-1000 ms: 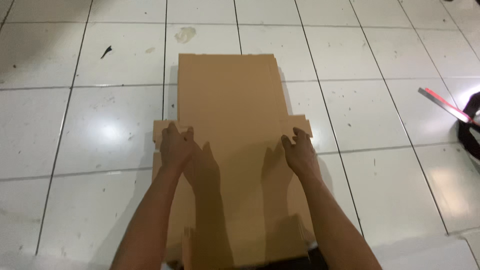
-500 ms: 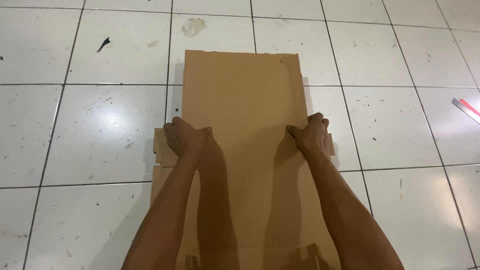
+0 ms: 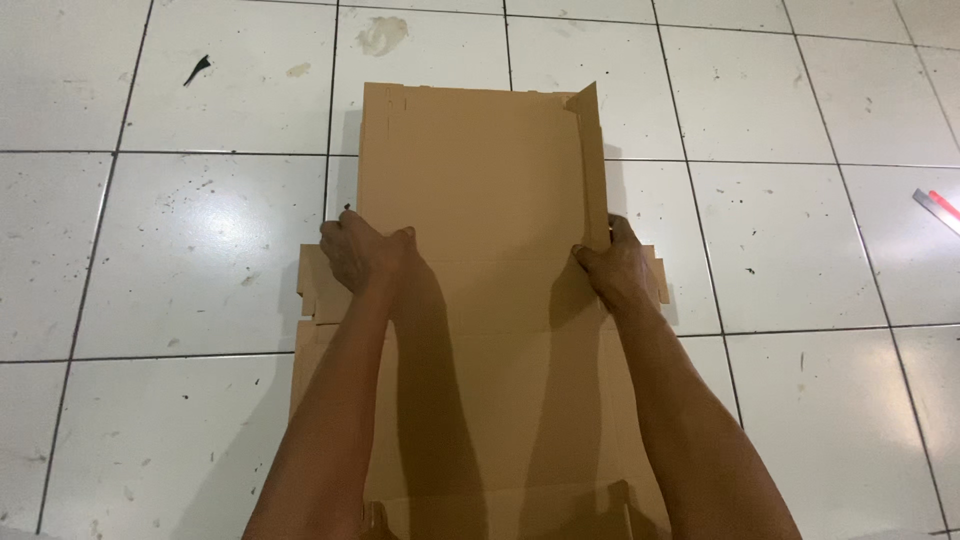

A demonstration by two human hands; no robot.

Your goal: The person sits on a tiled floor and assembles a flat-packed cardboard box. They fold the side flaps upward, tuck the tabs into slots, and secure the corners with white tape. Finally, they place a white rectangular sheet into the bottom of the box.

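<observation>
A flat brown cardboard box blank (image 3: pixel 480 180) lies on the white tiled floor, long side running away from me. My left hand (image 3: pixel 358 250) grips its left edge near the middle, fingers curled around the side flap. My right hand (image 3: pixel 617 262) holds the right side flap (image 3: pixel 592 160), which stands partly folded up along the far half. Small side tabs stick out beside both hands. My forearms cover much of the near half of the cardboard.
White floor tiles with dark grout lines surround the cardboard. A black scrap (image 3: pixel 196 68) and a brownish stain (image 3: pixel 382 34) lie at the far left. A red and grey tool (image 3: pixel 938 206) lies at the right edge.
Both hands moved outward from the cardboard's middle to its side edges. The right side flap has lifted up from flat. The view shifted slightly.
</observation>
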